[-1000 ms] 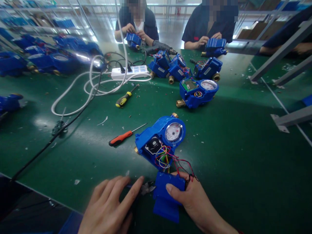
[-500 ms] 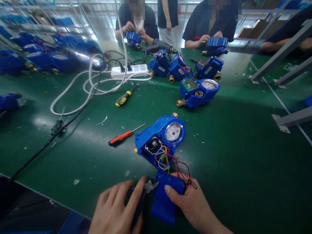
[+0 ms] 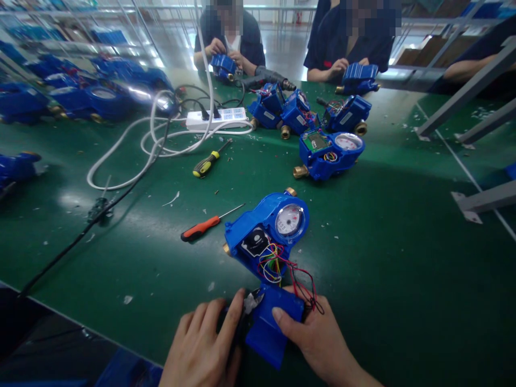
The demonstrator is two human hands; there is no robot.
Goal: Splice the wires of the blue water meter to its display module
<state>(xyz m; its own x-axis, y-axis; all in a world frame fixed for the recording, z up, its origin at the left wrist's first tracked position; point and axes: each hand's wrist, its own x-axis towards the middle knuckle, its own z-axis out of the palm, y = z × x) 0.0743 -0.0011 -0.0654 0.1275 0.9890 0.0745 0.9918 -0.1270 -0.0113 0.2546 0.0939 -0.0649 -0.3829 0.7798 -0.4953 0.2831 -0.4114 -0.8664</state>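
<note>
My left hand (image 3: 205, 338) is closed around dark-handled cutting pliers (image 3: 252, 302), whose jaws touch the left edge of a blue plastic cover (image 3: 278, 312). My right hand (image 3: 322, 338) grips that cover from the right, thumb on top. Red and black wires (image 3: 304, 282) run beside the right fingers. Just beyond the hands lies an opened blue water meter (image 3: 245, 231) with a round dial, brass ends and loose coloured wires (image 3: 271, 263). The far side of the cover and most of the pliers' handles are hidden.
An orange-black screwdriver (image 3: 201, 228) and a yellow-black screwdriver (image 3: 206, 164) lie to the left. Farther back are more blue meters (image 3: 332, 153), a white power strip (image 3: 217, 119) with looping cable, and a power drill (image 3: 270, 78). Co-workers (image 3: 231, 37) sit across the table.
My left hand with the pliers has moved slightly right, its jaws still at the cover's edge. The cover's lower end has shifted a little left. The right hand keeps its grip.
</note>
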